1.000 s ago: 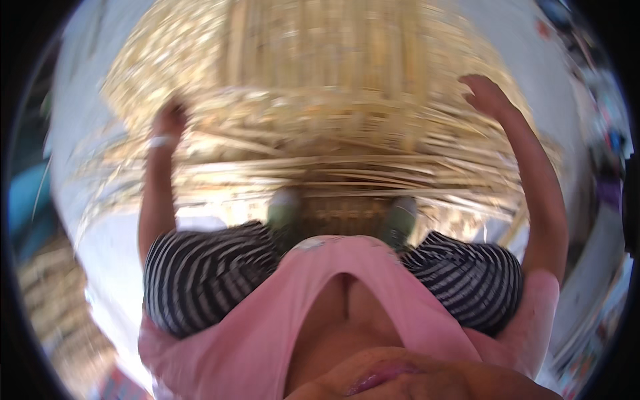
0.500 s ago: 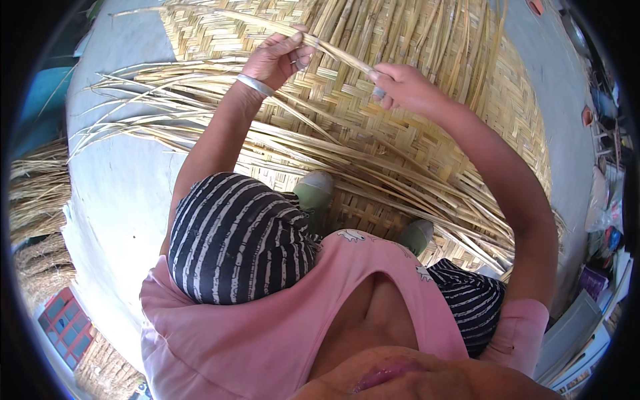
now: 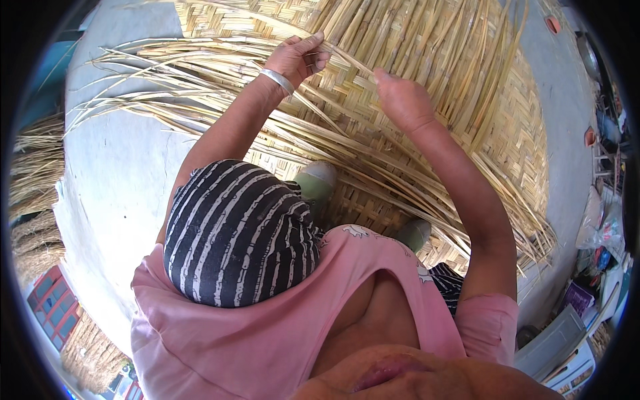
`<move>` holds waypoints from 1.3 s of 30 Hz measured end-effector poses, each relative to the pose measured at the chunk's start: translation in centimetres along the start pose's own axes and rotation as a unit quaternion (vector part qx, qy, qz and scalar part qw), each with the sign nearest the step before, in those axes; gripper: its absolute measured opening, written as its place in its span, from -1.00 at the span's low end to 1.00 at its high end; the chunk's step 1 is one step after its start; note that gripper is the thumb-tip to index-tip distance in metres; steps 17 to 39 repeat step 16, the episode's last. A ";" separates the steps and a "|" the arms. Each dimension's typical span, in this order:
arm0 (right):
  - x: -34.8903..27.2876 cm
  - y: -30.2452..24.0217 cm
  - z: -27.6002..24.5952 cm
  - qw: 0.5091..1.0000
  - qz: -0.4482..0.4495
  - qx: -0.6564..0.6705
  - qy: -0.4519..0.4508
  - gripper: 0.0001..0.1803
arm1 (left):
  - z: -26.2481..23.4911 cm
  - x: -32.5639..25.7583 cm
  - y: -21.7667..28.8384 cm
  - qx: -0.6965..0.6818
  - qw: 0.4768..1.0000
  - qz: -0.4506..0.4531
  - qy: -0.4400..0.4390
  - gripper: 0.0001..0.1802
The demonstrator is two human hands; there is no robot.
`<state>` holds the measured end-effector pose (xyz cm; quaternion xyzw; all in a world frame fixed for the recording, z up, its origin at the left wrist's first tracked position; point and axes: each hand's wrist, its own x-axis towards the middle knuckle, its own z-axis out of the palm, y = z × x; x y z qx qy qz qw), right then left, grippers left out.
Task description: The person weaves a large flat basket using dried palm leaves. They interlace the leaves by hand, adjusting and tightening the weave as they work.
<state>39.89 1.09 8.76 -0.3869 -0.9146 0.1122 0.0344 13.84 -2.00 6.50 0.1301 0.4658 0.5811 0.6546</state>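
A long, thin, pale dry stalk (image 3: 351, 60) runs slantwise between my two hands above a woven mat. My left hand (image 3: 300, 59), with a silver bracelet at the wrist, pinches it between thumb and fingers. My right hand (image 3: 405, 101) grips the same stalk at its lower right end, thumb on top and the other fingers mostly hidden. Past the left hand the stalk stretches to the upper left. Under and beyond the hands lies a spread of similar stalks (image 3: 407, 47), side by side on the mat (image 3: 513, 120). A loose bundle of stalks (image 3: 373, 175) crosses nearer to me.
My green shoes (image 3: 316, 181) are at the near bundle's edge. Grey concrete floor (image 3: 127, 173) surrounds the mat. Stacked dry straw (image 3: 40, 173) stands at the far left. Household clutter and a grey panel (image 3: 552, 347) line the right side.
Both hands still hold the stalk. My right hand has turned so its back shows more, and its elbow has come in closer to my body. The whole view has shifted slightly.
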 end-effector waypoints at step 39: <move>1.0 -1.1 -1.7 0.839 0.171 0.497 -0.142 -0.64 | 2.5 -2.5 -2.6 0.219 0.955 0.198 0.013 -0.75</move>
